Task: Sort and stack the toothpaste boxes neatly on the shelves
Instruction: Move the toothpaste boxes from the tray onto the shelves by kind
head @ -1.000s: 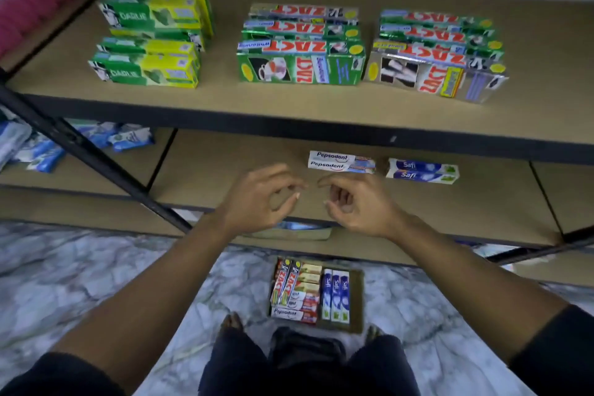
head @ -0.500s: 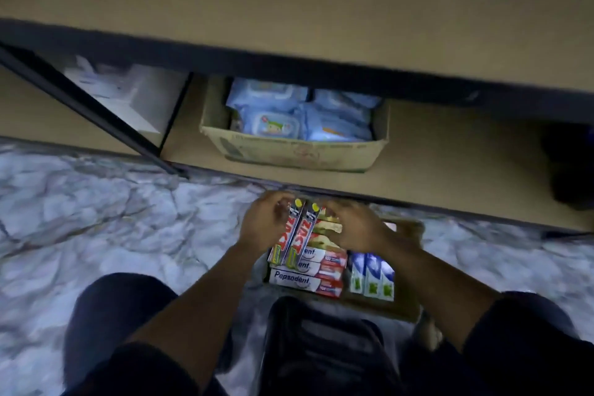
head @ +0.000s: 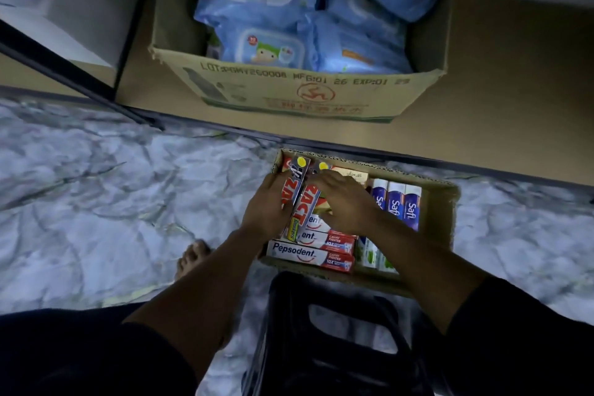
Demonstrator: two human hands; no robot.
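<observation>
A low cardboard tray [head: 440, 202] on the marble floor holds toothpaste boxes. Two Zact boxes [head: 303, 202] lie lengthwise on top at its left side. My left hand [head: 265, 209] grips them from the left, and my right hand [head: 345, 199] presses on them from the right. Beneath them lie red-and-white Pepsodent boxes [head: 310, 255]. Three blue Safi boxes [head: 397, 202] stand side by side at the tray's right. Green-and-white boxes [head: 373, 254] sit at the front right, partly hidden by my right forearm.
A larger carton [head: 299, 90] filled with blue wet-wipe packs stands on the bottom shelf [head: 498, 100] right behind the tray. A black stool [head: 334, 331] is between my knees. A bare foot [head: 193, 259] rests on the floor at left. A dark shelf brace [head: 80, 77] slants at left.
The view dropped from the upper shelves to the floor tray. Both hands came down from mid-air and closed on the two Zact boxes in the tray.
</observation>
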